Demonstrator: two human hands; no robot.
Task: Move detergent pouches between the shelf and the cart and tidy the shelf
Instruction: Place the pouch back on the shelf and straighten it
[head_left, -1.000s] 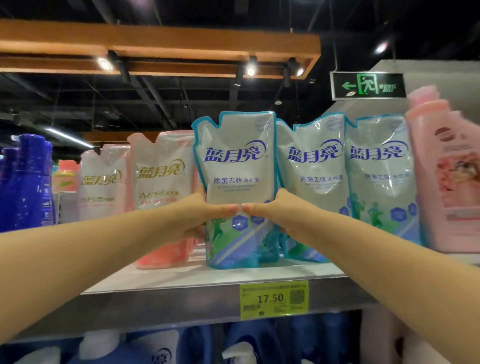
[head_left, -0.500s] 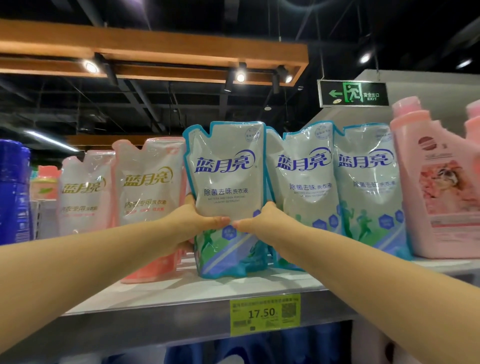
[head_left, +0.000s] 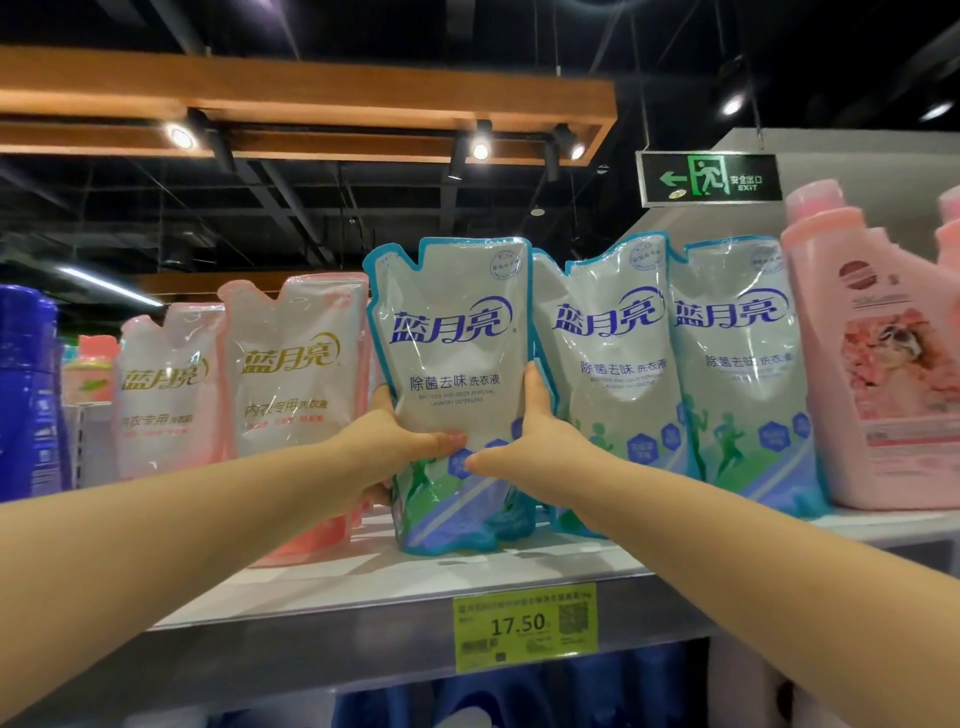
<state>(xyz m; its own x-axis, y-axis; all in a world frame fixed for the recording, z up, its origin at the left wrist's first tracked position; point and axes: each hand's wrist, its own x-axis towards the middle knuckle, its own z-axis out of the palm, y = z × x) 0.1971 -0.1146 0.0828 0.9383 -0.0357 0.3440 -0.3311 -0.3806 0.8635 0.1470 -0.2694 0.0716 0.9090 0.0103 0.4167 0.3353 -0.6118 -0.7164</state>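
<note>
A blue-edged detergent pouch (head_left: 453, 358) stands upright on the grey shelf (head_left: 467, 577), slightly forward of its row. My left hand (head_left: 387, 447) grips its left side and my right hand (head_left: 530, 441) grips its right side, thumbs meeting across the front. Right of it stand two more blue pouches (head_left: 613, 364) (head_left: 737, 364). To the left stand two pink pouches (head_left: 298, 374) (head_left: 169, 389). No cart is in view.
Pink detergent bottles (head_left: 878, 353) fill the shelf's right end and a blue bottle (head_left: 28, 395) stands at the far left. A green price tag (head_left: 524, 631) reading 17.50 hangs on the shelf edge. More blue bottles sit on the shelf below.
Both hands keep their hold on the blue pouch, which has shifted slightly left and stands straighter. The camera has tilted, so the row sits lower in the frame.
</note>
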